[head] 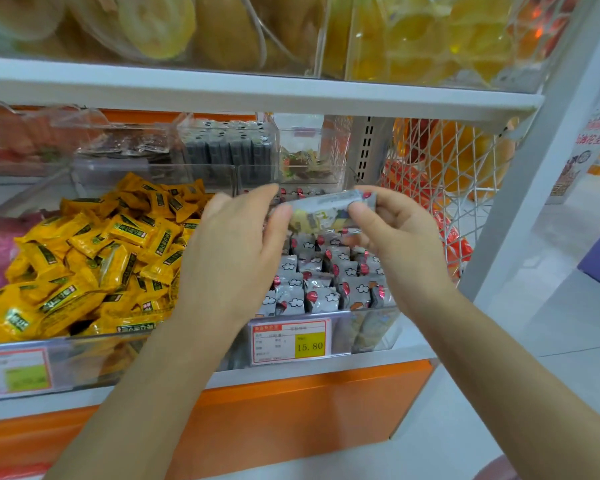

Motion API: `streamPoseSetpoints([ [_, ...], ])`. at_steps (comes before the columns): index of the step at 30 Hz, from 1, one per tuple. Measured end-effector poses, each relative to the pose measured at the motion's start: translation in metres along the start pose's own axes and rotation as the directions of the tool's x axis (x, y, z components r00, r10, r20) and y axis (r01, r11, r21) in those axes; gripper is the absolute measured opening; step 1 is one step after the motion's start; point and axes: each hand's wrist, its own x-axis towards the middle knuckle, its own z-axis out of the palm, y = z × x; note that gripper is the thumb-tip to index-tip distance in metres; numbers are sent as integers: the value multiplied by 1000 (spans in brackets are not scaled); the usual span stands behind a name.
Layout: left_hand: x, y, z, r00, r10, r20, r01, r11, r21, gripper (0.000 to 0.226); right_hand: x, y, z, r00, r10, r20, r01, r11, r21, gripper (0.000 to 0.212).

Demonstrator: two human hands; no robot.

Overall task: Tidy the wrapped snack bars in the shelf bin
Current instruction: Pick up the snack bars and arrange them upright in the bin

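Observation:
A clear shelf bin point(371, 311) holds several grey wrapped snack bars point(323, 282) printed with white clouds and red balloons, most standing upright in rows. Above the bin both hands hold one grey wrapped bar point(326, 211) lying sideways. My left hand point(236, 244) pinches its left end between thumb and fingers. My right hand point(395, 233) pinches its right end, fingers curled round the wrapper. The rear of the bin is hidden behind my hands.
A bin of yellow wrapped snacks point(94, 258) sits to the left. A price tag point(291, 341) reading 15.80 hangs on the bin front. Smaller clear boxes point(229, 147) stand behind. A white wire basket point(444, 168) and shelf post point(534, 168) stand to the right, a shelf board point(257, 90) overhead.

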Motion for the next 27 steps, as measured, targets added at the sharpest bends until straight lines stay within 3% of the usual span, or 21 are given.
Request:
streamPoseSetpoints([
  [3, 14, -16, 6, 991, -30, 130, -5, 965, 261, 51, 29, 5, 2, 994, 17, -111, -26, 997, -75, 11],
  [7, 17, -30, 16, 956, -142, 255, 77, 965, 250, 62, 78, 12, 20, 991, -19, -131, -22, 953, -301, 16],
  [11, 17, -33, 19, 954, -155, 255, 110, 977, 180, 65, 117, 14, 45, 997, -73, 40, 83, 877, -473, 8],
  [13, 16, -33, 19, 953, -162, 256, 126, 980, 153, 64, 129, 14, 56, 985, -99, 142, 168, 751, -639, 33],
  [15, 15, -34, 21, 951, -169, 257, 137, 981, 137, 63, 139, 16, 66, 967, -75, 244, 234, 646, -727, 41],
  [17, 15, -35, 22, 950, -177, 258, 149, 981, 124, 62, 145, 21, 74, 938, -47, 345, 310, 562, -766, 35],
  [19, 15, -35, 23, 951, -178, 255, 155, 982, 109, 61, 149, 28, 81, 900, 12, 435, 370, 507, -779, 13],
  [22, 15, -36, 23, 951, -173, 255, 155, 984, 90, 60, 148, 39, 88, 838, 128, 530, 442, 411, -798, 25],
  [25, 14, -36, 24, 952, -172, 253, 158, 985, 75, 60, 148, 48, 91, 761, 270, 590, 537, 249, -806, 29],
  [27, 14, -36, 25, 953, -172, 248, 161, 985, 64, 60, 153, 46, 90, 759, 278, 589, 513, 302, -804, 30],
])
